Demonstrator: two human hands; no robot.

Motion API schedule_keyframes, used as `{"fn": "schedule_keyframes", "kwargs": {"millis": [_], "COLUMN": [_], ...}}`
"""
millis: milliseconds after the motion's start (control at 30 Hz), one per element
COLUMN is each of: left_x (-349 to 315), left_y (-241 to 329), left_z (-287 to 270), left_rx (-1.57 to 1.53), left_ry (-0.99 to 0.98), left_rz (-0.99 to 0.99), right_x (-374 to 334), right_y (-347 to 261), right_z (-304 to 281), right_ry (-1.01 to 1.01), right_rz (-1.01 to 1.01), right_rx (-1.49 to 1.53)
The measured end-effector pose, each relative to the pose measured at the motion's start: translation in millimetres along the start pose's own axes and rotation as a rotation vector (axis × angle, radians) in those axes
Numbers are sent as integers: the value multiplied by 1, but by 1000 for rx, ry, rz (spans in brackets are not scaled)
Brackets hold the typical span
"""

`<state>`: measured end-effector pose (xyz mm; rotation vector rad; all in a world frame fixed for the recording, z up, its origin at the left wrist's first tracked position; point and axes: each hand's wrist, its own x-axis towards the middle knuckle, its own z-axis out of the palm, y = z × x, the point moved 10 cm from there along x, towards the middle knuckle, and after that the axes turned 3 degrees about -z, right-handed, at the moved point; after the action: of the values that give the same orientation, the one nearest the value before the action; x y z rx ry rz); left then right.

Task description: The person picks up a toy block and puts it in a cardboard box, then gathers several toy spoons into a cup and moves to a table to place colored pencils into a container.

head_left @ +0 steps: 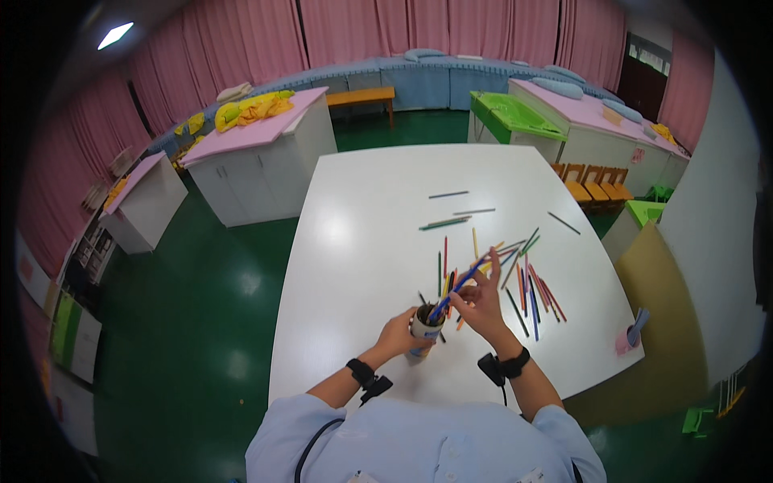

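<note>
My left hand (pixel 394 335) is wrapped round a small cylindrical can (pixel 425 328) with a pale, partly blue and yellow side, tilted above the near part of the white table (pixel 346 233). My right hand (pixel 480 307) pinches blue colored pencils (pixel 469 275), whose lower ends reach the can's mouth; how many it holds I cannot tell. Beyond and beside my right hand, many loose colored pencils lie scattered, among them a red pencil (pixel 445 256), a dark green pencil (pixel 517 312) and a bunch of red and purple pencils (pixel 541 288). My right hand hides some of them.
A pink cup (pixel 626 341) with grey-blue things in it stands at the table's right corner. Farther off are pink-topped cabinets (pixel 250 173), a green-topped unit (pixel 515 113), wooden chairs (pixel 596 185) and an orange bench (pixel 358 97). The floor (pixel 233 298) is green.
</note>
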<state>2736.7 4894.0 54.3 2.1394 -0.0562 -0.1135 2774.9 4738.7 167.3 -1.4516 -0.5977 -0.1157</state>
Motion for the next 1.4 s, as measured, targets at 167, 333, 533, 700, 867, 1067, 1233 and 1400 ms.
{"fn": "schedule_keyframes", "kwargs": {"millis": [167, 333, 533, 700, 867, 1067, 1233, 1400], "left_x": [4, -1, -16, -21, -23, -19, -19, -16], "left_y": [12, -1, 4, 0, -4, 7, 9, 19], "left_z": [-5, -2, 3, 7, 5, 8, 13, 19], "left_rx": [-18, -67, -88, -117, -105, -32, -31, 10], "left_ry": [21, 84, 121, 126, 209, 291, 282, 242], "left_rz": [53, -6, 10, -66, -66, -109, -182, -181], "right_x": [-2, -8, -24, -32, -73, -81, -57, -29], "right_y": [0, -7, -24, 10, 130, 202, 199, 82], "right_z": [8, 13, 18, -59, -190, -225, -164, -64], "right_ry": [-5, -18, -105, 65, 69, -39, -270, -139], "right_rz": [-163, -264, -321, -212, 318, 520, 504, 219], "right_rx": [-131, -293, -514, -626, -1217, -1209, -718, -6]}}
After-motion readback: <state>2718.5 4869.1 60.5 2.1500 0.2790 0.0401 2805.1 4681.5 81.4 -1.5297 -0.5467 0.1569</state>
